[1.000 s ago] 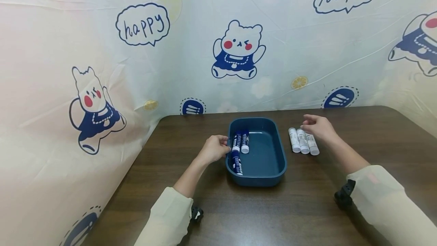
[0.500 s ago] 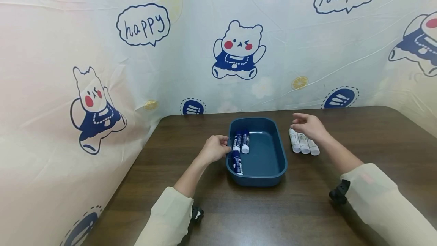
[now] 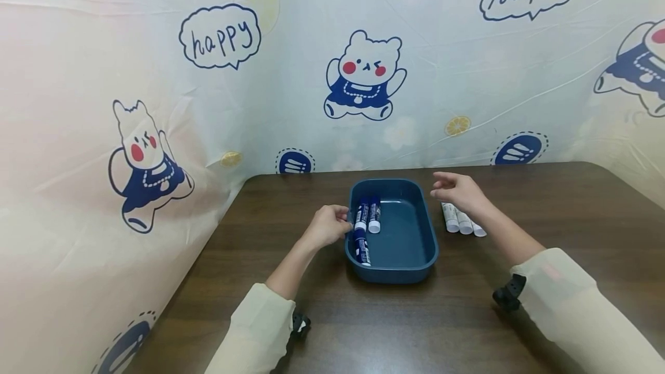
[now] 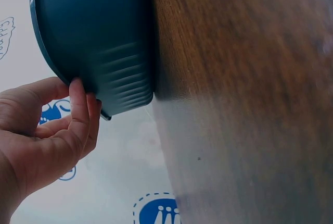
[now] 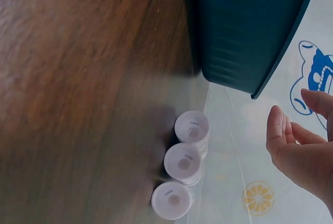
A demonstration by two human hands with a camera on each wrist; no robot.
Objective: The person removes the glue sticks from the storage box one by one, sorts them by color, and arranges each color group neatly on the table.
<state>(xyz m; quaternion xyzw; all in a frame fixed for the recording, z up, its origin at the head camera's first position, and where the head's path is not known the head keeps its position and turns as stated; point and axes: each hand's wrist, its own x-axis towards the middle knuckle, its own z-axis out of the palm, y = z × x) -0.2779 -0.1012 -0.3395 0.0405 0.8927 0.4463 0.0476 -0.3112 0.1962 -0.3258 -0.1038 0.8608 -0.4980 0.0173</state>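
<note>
A dark teal plastic bin [image 3: 402, 235] sits on the table, with blue-and-white glue sticks [image 3: 362, 247] lying along its left side. My left hand [image 3: 324, 227] pinches the bin's left rim; in the left wrist view the fingers [image 4: 79, 110] lie against the outer wall and the thumb goes over the rim. Just right of the bin, my right hand [image 3: 461, 192] hovers with fingers apart and holds nothing. Below it, three white tubes [image 3: 451, 219] lie side by side, their far ends partly hidden by the hand. The right wrist view shows their round white ends [image 5: 182, 161].
The brown wooden table [image 3: 395, 328] extends around the bin. Behind it hangs a pale printed cloth [image 3: 291, 103] with cartoon bears, meeting the table's back and left edges.
My right hand has moved left from above the white tubes toward the bin's right rim. The left hand stays at the left rim, and the tubes have not moved.
</note>
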